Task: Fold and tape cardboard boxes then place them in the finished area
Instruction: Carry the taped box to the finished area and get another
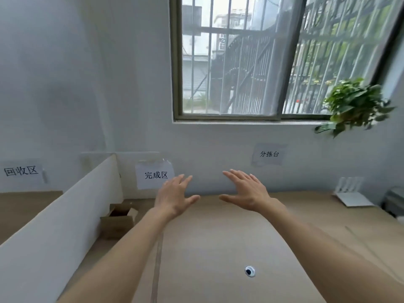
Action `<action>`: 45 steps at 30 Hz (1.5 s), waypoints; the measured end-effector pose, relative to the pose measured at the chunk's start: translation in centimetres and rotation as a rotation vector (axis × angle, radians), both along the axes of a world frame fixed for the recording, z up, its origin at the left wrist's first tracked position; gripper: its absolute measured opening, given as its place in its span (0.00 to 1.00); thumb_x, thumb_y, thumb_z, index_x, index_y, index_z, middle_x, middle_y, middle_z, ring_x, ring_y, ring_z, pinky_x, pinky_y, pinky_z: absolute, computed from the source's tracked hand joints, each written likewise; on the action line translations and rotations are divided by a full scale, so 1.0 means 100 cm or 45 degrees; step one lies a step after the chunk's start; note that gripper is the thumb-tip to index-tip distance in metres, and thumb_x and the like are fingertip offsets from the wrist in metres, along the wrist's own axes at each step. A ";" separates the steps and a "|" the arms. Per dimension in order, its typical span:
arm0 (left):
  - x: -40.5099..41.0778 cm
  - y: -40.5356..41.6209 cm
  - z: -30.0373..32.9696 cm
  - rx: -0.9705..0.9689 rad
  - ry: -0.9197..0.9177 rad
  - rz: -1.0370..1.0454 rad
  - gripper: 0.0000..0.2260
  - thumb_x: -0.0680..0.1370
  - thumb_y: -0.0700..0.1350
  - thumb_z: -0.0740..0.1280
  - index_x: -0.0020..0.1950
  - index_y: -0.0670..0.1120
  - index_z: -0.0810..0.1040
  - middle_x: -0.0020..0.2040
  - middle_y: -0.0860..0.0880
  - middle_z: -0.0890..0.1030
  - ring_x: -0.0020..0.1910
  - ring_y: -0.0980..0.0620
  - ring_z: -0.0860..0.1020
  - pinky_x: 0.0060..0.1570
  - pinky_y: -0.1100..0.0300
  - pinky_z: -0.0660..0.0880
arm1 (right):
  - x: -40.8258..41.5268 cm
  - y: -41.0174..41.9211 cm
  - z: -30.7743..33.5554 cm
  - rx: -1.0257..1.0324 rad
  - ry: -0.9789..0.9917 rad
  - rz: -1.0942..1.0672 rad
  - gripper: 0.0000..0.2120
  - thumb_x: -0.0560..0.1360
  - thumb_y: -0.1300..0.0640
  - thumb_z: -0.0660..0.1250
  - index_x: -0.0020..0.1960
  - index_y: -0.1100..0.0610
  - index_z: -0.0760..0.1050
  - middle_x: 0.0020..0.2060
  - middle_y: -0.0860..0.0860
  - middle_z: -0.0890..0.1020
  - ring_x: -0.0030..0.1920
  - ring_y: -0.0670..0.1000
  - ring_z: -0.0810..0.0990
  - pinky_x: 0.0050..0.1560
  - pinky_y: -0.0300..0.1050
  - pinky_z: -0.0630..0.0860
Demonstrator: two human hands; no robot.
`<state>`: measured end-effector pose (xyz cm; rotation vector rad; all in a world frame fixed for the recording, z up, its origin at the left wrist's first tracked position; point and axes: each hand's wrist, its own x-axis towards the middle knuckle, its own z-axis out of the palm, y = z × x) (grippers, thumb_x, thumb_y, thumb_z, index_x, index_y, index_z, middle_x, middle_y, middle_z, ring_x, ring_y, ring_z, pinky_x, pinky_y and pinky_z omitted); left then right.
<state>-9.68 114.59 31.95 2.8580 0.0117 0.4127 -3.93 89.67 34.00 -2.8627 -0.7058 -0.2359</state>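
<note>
Hands raised empty above the table, fingers straight and spread.

Left hand [175, 197] and right hand [244, 191] hovered side by side, palms down, holding nothing. One small cardboard box [118, 221] sat with flaps open on the table [218, 237], beside the white divider [54, 226] and below the 完成区 sign [155, 174], left of both hands.

A single wide-angle view looks out from the person's head, facing forward and slightly down across the worktop [218, 237] toward the wall [87, 84] and the barred window [240, 62]. Both forearms reach in from the bottom edge, close to the lens. The wide lens bends straight lines near the borders. No second view shares the scene.
</note>
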 end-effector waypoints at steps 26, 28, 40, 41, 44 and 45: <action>-0.120 -0.535 0.078 -0.068 -0.161 -0.821 0.36 0.76 0.66 0.66 0.79 0.51 0.63 0.76 0.50 0.68 0.75 0.49 0.66 0.73 0.53 0.61 | -0.306 -0.546 0.084 0.026 -0.094 -1.023 0.37 0.75 0.28 0.61 0.79 0.42 0.58 0.78 0.44 0.64 0.74 0.52 0.68 0.69 0.54 0.68; -0.123 -0.596 0.075 -0.076 -0.146 -0.869 0.36 0.76 0.66 0.66 0.79 0.51 0.63 0.77 0.49 0.67 0.75 0.48 0.66 0.73 0.53 0.61 | -0.321 -0.603 0.085 0.006 -0.079 -1.094 0.38 0.75 0.28 0.62 0.79 0.42 0.59 0.77 0.46 0.66 0.74 0.53 0.69 0.68 0.54 0.69; -0.100 -0.859 0.018 -0.100 -0.005 -0.973 0.37 0.76 0.69 0.64 0.80 0.53 0.60 0.77 0.50 0.67 0.74 0.47 0.68 0.70 0.48 0.68 | -0.314 -0.841 0.039 0.058 0.128 -1.216 0.40 0.74 0.28 0.62 0.80 0.42 0.56 0.79 0.45 0.61 0.77 0.52 0.64 0.72 0.56 0.68; -0.090 -0.875 0.009 -0.088 0.010 -0.977 0.37 0.76 0.68 0.64 0.80 0.53 0.60 0.78 0.49 0.66 0.74 0.47 0.67 0.70 0.48 0.67 | -0.304 -0.856 0.030 0.067 0.138 -1.223 0.40 0.74 0.28 0.62 0.80 0.42 0.56 0.80 0.45 0.61 0.78 0.52 0.63 0.72 0.57 0.68; -0.057 -0.919 -0.024 -0.041 0.063 -0.986 0.37 0.77 0.69 0.63 0.80 0.52 0.60 0.78 0.47 0.66 0.74 0.46 0.67 0.71 0.48 0.66 | -0.266 -0.898 0.000 0.080 0.180 -1.220 0.39 0.74 0.28 0.62 0.80 0.42 0.57 0.80 0.46 0.61 0.79 0.52 0.61 0.73 0.58 0.67; -0.043 -0.933 -0.035 -0.035 0.083 -0.981 0.37 0.77 0.69 0.63 0.80 0.52 0.61 0.78 0.46 0.65 0.75 0.45 0.66 0.71 0.47 0.65 | -0.250 -0.911 -0.010 0.079 0.201 -1.213 0.39 0.74 0.28 0.62 0.80 0.43 0.57 0.80 0.46 0.61 0.79 0.52 0.61 0.73 0.58 0.67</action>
